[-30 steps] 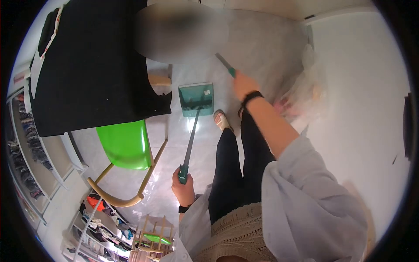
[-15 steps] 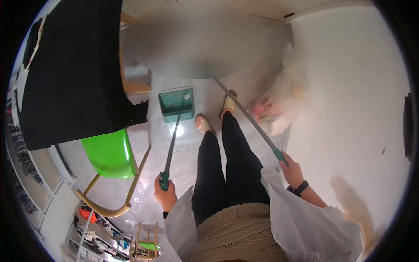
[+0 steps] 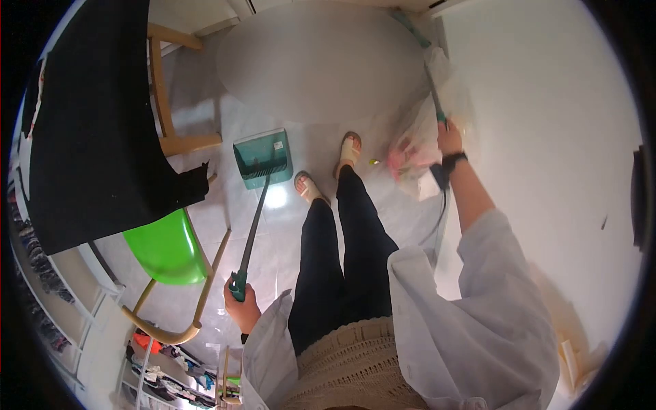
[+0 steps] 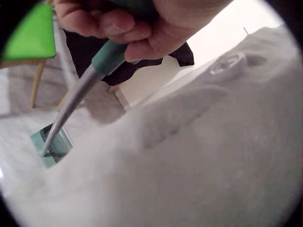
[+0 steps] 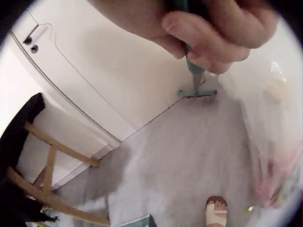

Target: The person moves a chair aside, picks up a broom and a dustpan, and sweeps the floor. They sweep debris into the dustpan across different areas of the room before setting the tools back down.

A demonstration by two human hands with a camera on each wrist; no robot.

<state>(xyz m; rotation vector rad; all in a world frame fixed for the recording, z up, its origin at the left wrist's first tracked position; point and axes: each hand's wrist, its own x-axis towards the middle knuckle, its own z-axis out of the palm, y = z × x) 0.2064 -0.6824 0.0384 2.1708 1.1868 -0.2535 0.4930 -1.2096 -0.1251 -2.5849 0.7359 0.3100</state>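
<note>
On the floor [image 3: 287,225] ahead of the feet stands the dustpan [image 3: 262,157], its long handle gripped by the left hand [image 3: 239,304], fingers curled round the green end. The right hand [image 3: 449,139] clasps the broom handle [image 3: 433,96] by the wall; only the right wrist view shows the broom head [image 5: 197,93] touching the floor near a plastic bag [image 3: 417,147].

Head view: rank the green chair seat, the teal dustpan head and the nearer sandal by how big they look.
1. Green chair seat, largest, though it sits nearer the camera than the floor items.
2. Teal dustpan head.
3. Nearer sandal, plainly smallest.
</note>
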